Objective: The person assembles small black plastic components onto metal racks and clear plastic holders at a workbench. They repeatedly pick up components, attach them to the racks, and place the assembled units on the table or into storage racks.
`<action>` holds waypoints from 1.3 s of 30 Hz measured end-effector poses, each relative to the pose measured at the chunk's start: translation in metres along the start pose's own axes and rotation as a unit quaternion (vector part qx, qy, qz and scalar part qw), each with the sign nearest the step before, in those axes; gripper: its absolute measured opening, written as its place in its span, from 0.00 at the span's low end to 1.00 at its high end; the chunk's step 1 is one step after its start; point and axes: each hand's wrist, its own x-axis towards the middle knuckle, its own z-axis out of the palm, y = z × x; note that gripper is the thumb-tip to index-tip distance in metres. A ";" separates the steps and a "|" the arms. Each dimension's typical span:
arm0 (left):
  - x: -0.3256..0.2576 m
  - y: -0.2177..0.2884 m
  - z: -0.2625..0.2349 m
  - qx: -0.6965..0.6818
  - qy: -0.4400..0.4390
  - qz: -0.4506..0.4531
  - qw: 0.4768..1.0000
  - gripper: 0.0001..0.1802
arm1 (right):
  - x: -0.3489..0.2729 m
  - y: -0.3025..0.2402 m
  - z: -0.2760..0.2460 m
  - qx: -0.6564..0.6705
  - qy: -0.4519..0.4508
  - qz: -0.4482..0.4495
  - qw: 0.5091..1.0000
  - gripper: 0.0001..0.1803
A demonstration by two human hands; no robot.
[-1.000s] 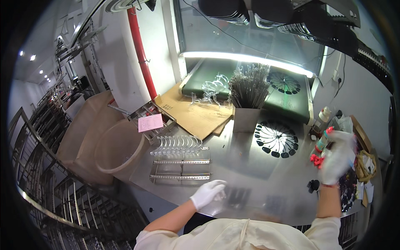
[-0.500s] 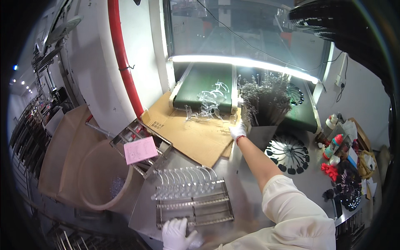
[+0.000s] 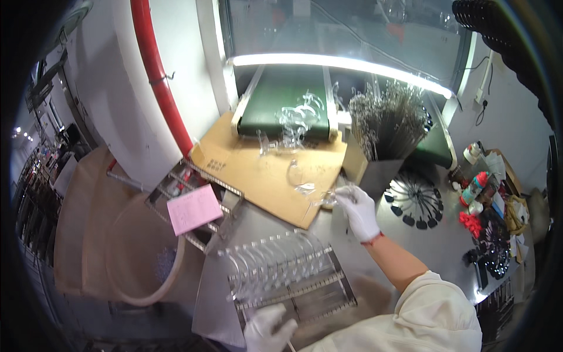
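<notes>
My right hand (image 3: pixel 359 210), in a white glove, pinches a clear plastic piece (image 3: pixel 324 201) above the near right edge of the cardboard sheet; its thin shape is hard to make out. Low in the view, my white-gloved left hand (image 3: pixel 267 330) curls its fingers over the near left corner of a metal rack (image 3: pixel 316 298). A row of clear curved plastic pieces (image 3: pixel 275 258) stands in the rack's far part, while its near slots show bare bars. Another loose clear piece (image 3: pixel 305 188) lies on the cardboard (image 3: pixel 252 176).
Tangled clear pieces (image 3: pixel 298 120) lie at the end of a green conveyor belt (image 3: pixel 255 111). A metal bin (image 3: pixel 381 170) holds many thin wire rods. Black-tipped parts (image 3: pixel 415 199) fan out to its right. A pink paper (image 3: pixel 194 209) rests on another rack beside a large tub (image 3: pixel 176 264).
My right hand has drawn back from beside the wire bin towards me and now holds a clear piece. My left hand stays at the rack. The view has shifted slightly.
</notes>
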 end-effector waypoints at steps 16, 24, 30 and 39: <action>0.021 0.063 0.004 0.065 -0.017 0.187 0.980 0.07 | -0.169 -0.048 -0.067 0.274 -0.325 0.237 0.873 0.17; 0.042 0.040 -0.019 -0.306 0.112 -0.161 0.932 0.11 | -0.082 0.016 -0.069 -0.256 -0.183 -0.056 0.948 0.20; 0.047 0.021 -0.032 -0.318 0.109 -0.180 0.925 0.09 | -0.021 0.068 -0.044 -0.462 -0.325 -0.002 0.825 0.29; 0.048 0.006 -0.039 -0.430 0.022 -0.143 0.891 0.09 | 0.021 0.062 -0.015 -0.521 -0.457 0.039 0.720 0.27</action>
